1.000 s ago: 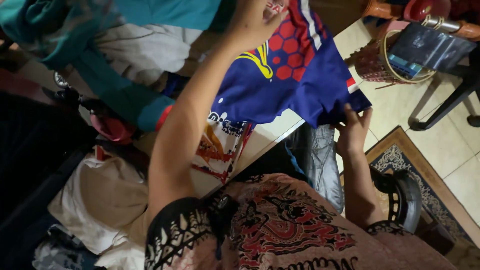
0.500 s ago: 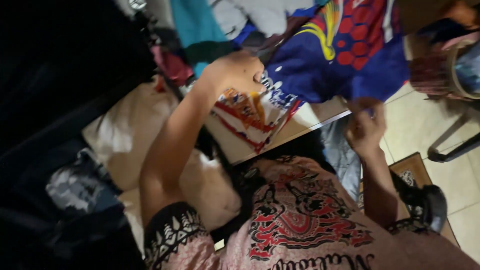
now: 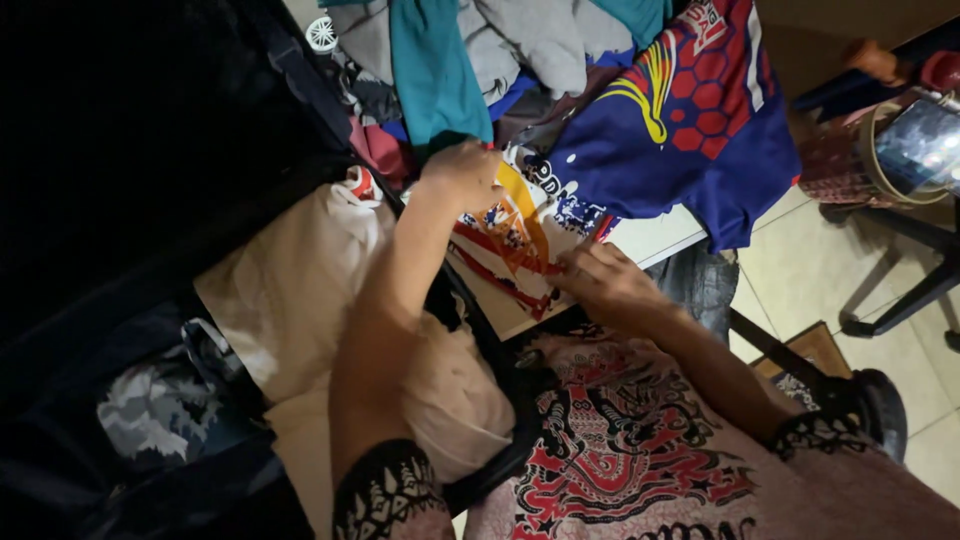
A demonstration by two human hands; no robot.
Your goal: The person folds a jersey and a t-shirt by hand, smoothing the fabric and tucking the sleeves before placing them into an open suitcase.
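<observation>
Resting on a white cloth with red, orange and blue print [image 3: 510, 245], both bare hands are touching it at the same time. This printed cloth is lying flat on the pale counter [image 3: 655, 240], near the counter's front edge, just in front of the person's patterned red and black shirt [image 3: 610, 440]. The left hand [image 3: 462, 172] is lying at the far end of the cloth, with the fingers curled down onto the fabric; whether this grip is pinching the cloth or only pressing it, I cannot tell. The right hand [image 3: 600, 280] is lying at the near edge, and its fingers are pressed together on the cloth's border, seeming to pinch it.

Lying just beside the printed cloth, a dark blue jersey with red hexagons and a yellow stripe [image 3: 690, 140] is partly hanging over the counter's edge. Behind it, a teal garment [image 3: 430, 70] and grey clothes [image 3: 540, 40] are piled together. A cream fabric bundle [image 3: 300, 300] is sitting to the left, below the left forearm. A dark chair [image 3: 900, 290] is standing on the tiled floor [image 3: 800, 270] at the right.
</observation>
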